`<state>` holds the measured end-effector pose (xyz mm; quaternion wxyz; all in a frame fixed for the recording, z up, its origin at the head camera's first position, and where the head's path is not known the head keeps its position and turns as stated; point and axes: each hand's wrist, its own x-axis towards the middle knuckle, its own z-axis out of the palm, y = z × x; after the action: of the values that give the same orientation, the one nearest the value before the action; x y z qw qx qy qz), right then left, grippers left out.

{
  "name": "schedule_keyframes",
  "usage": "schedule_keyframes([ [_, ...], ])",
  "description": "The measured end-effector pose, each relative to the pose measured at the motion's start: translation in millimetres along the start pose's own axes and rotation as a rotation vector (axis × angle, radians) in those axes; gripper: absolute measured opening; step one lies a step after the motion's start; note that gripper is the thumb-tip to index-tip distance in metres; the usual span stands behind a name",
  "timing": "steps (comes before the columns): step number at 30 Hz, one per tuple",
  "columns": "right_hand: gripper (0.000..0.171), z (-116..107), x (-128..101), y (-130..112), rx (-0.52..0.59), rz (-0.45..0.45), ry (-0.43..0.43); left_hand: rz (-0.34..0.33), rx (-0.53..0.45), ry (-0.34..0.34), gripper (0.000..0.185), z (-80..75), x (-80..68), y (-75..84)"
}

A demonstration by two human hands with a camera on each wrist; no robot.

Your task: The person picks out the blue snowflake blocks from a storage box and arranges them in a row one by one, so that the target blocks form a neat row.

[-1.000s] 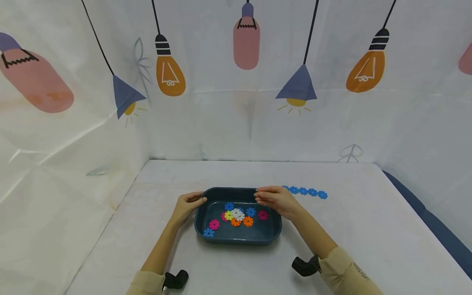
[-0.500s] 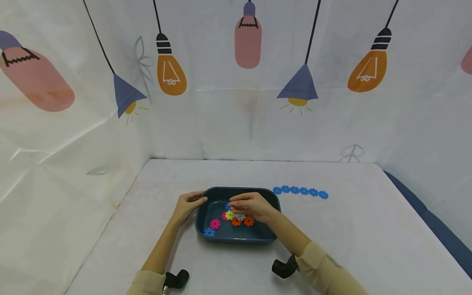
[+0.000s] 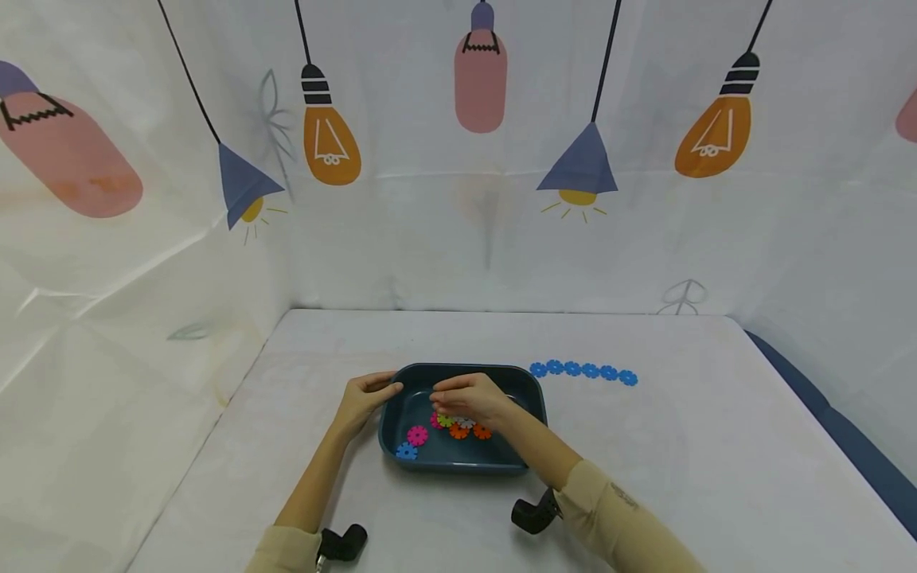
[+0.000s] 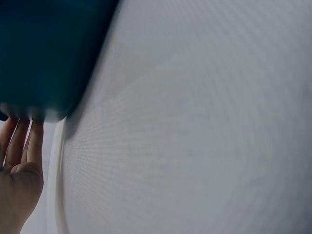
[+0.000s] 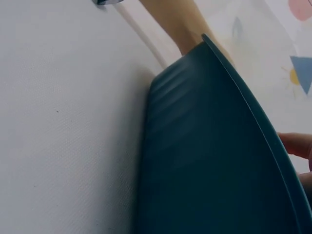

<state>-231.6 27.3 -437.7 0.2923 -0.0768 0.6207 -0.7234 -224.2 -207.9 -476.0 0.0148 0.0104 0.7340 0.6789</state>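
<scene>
A dark teal tray (image 3: 494, 458) holds several small flower-shaped plastic discs: a blue disc (image 3: 407, 451), a pink disc (image 3: 418, 435), an orange disc (image 3: 458, 430), a yellow disc (image 3: 446, 419) and a white one. My left hand (image 3: 361, 406) grips the tray's left end, thumb at the rim; its fingers touch the outer wall in the left wrist view. Over the discs, my right hand (image 3: 476, 398) reaches into the tray, fingers pointing left and hiding the blue discs beneath. In the right wrist view its fingers (image 5: 296, 142) stand apart behind the tray wall.
Beyond the tray's right back corner, a row of blue flower discs (image 3: 590, 371) lies on the white table (image 3: 716, 446). A white sheet printed with lamps (image 3: 430, 239) hangs behind and at the sides. A black wrist device (image 3: 533, 513) sits below each forearm.
My right hand has moved left and in over the tray from beside the blue row, covering the upper blue discs. My left hand and the tray have stayed put.
</scene>
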Motion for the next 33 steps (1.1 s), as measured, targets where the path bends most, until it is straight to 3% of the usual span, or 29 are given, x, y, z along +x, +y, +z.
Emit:
schedule_keyframes([
  [8,0.035,12.4,11.1,4.4,-0.049,0.038,-0.019,0.003,0.004,-0.024,0.039,2.5,-9.4,16.8],
  [16,0.031,33.4,15.9,12.9,-0.072,0.133,-0.073,0.011,0.017,-0.032,0.039,1.9,-9.8,18.4],
  [22,0.032,46.1,14.7,20.6,-0.163,0.161,-0.131,0.012,0.022,-0.026,0.038,2.1,-10.2,18.3],
  [25,0.033,50.4,14.9,22.5,-0.189,0.156,-0.163,0.023,0.034,-0.029,0.039,1.7,-10.3,17.4],
  [33,0.029,55.2,13.9,22.1,-0.242,0.152,-0.188,0.031,0.013,-0.004,0.037,-2.3,2.9,-6.4],
])
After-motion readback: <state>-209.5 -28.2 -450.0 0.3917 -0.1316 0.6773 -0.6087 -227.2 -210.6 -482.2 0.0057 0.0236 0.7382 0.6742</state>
